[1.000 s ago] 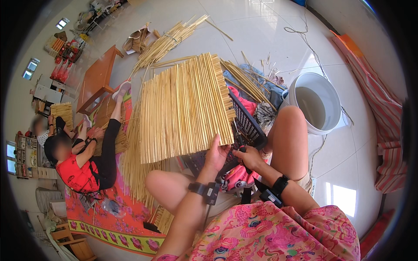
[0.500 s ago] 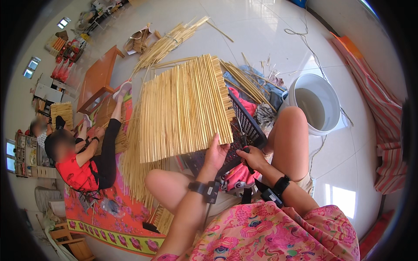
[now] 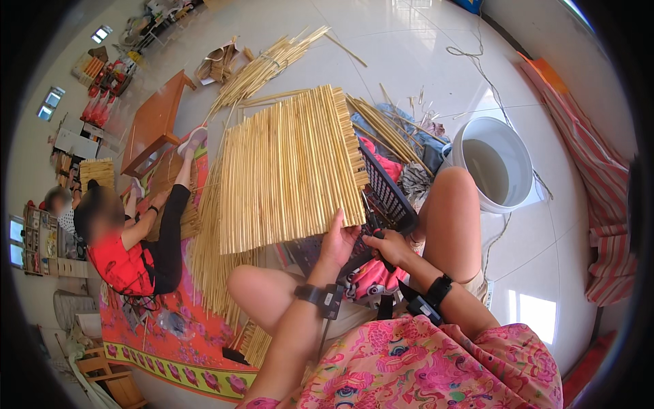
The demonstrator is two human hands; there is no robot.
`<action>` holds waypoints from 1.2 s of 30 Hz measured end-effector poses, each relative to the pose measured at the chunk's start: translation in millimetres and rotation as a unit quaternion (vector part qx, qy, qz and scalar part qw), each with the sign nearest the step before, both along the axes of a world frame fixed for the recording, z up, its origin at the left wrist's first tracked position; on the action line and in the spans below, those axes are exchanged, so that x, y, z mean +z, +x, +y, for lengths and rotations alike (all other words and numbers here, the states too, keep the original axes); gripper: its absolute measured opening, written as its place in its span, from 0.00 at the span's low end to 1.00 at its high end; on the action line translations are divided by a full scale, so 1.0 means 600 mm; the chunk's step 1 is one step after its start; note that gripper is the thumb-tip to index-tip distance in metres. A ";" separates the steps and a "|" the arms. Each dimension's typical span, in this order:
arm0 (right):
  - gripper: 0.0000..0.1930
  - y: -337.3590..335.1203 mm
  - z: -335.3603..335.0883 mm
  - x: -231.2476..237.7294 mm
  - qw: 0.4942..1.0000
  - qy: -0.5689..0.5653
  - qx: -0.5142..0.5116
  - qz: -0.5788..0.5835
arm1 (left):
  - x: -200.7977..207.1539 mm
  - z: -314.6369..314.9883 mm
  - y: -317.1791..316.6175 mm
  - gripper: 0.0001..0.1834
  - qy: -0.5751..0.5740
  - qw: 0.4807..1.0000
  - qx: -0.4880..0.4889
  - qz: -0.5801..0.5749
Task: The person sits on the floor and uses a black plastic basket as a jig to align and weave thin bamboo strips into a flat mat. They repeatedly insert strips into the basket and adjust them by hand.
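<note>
A mat of pale yellow reed stalks (image 3: 289,170), laid side by side in a thick slab, rests tilted above my lap and a dark plastic basket (image 3: 388,180). My left hand (image 3: 338,240) grips its near right corner, thumb on top and fingers at the edge. Close beside that corner, my right hand (image 3: 390,247) is closed round black-handled scissors (image 3: 385,261); their blades point toward the mat's edge and are partly hidden. Pink cloth (image 3: 371,278) shows beneath my hands.
A white bucket (image 3: 494,163) of water stands right of my knee. Loose stalks (image 3: 388,129) lie behind the basket, and a tied bundle (image 3: 269,65) lies farther off. At left, a person in red (image 3: 126,262) sits on a floral mat (image 3: 204,347) near a wooden table (image 3: 153,123).
My right hand has shifted slightly left with the scissors, nearer the mat's corner. My left hand keeps its grip. The person in red has moved a little.
</note>
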State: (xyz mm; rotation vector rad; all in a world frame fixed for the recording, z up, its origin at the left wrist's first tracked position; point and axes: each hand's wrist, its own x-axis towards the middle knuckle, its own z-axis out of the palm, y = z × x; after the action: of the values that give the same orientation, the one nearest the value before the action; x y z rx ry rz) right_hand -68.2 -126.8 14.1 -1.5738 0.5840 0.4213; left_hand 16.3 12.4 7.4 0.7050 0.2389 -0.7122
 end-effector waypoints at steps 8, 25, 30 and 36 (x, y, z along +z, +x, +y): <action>0.20 0.004 0.006 0.016 0.997 0.069 -0.039 -0.003 | -0.003 -0.001 -0.003 0.16 0.000 1.000 -0.009 0.010; 0.21 0.001 0.012 0.013 0.999 -0.031 -0.017 0.012 | -0.004 -0.004 -0.008 0.17 0.012 1.000 -0.010 0.010; 0.22 -0.001 0.011 0.012 0.996 -0.087 -0.002 0.001 | -0.003 -0.005 -0.009 0.17 0.014 1.000 -0.006 0.017; 0.23 -0.011 0.008 0.030 0.992 -0.123 -0.028 -0.002 | 0.003 -0.004 -0.008 0.15 0.015 1.000 0.000 0.017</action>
State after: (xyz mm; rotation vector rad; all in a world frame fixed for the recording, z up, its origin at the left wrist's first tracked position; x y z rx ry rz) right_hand -74.6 -121.8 32.4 -1.7888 0.6963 0.3129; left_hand 11.7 10.1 9.1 0.7218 0.2806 -0.7227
